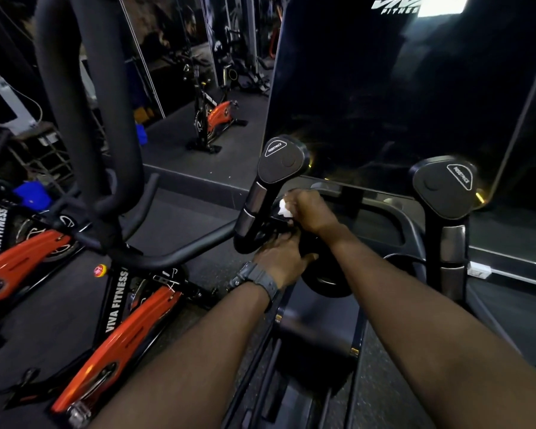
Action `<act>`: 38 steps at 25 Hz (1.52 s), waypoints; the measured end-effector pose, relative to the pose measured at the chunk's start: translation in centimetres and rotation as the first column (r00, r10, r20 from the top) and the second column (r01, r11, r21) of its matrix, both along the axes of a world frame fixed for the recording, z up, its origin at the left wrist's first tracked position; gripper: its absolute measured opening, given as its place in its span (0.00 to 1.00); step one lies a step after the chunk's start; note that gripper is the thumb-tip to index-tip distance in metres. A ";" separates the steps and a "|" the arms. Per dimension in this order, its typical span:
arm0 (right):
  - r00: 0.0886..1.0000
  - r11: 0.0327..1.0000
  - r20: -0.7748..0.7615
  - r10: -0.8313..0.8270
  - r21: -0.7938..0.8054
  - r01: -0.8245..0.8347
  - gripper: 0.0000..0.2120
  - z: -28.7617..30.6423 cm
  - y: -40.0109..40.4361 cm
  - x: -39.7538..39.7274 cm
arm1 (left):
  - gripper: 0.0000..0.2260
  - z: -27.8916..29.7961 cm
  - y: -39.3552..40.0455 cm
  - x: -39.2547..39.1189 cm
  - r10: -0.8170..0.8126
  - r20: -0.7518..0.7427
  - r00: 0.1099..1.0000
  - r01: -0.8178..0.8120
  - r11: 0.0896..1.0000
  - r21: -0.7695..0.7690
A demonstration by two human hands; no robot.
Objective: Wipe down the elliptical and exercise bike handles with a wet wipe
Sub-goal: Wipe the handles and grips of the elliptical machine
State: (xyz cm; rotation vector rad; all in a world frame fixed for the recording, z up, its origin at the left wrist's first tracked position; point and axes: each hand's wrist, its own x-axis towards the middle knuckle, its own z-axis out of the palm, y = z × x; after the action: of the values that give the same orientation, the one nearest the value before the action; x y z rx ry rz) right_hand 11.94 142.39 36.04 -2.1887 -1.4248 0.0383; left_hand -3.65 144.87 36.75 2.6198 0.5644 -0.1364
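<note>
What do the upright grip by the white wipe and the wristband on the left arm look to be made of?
The black upright grip with silver bands looks like glossy hard plastic, its bands probably polished metal judging by the reflections. The grey wristband looks matte and ridged, likely rubber or resin. The crumpled white wipe, held in the right hand, looks like soft fabric or paper.

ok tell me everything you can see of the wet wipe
The wet wipe is a small white crumpled wad, soft and cloth-like in look. Most of it is hidden inside the right hand, whose fingers curl round it; only a bunched edge pokes out on the left side of the fist. It sits pressed near the dark bar just beside the left resistance handle of the elliptical. Whether it is damp cannot be told.
</note>
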 end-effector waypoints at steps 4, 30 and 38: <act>0.988 0.989 -0.070 0.137 -0.039 -0.140 0.06 -0.1 -0.2 -0.1 | 0.28 -0.1 -0.1 -0.2 0.003 -0.011 1.000 -0.003 1.000 0.018; 0.970 0.934 -0.060 -0.234 -0.290 0.208 0.39 0.5 -4.8 -2.0 | 0.33 -0.6 0.6 0.5 -0.061 -0.084 0.995 0.071 0.990 0.120; 0.946 0.905 0.172 -0.274 -0.287 0.315 0.30 1.2 -4.9 -3.6 | 0.30 -1.0 0.9 0.7 -0.065 -0.086 0.994 0.074 0.991 0.113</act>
State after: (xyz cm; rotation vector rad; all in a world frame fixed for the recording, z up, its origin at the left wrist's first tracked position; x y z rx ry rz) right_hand 8.33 137.51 37.20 -2.6941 -1.1998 0.0156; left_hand -2.96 145.72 35.72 2.7583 0.5230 -0.2409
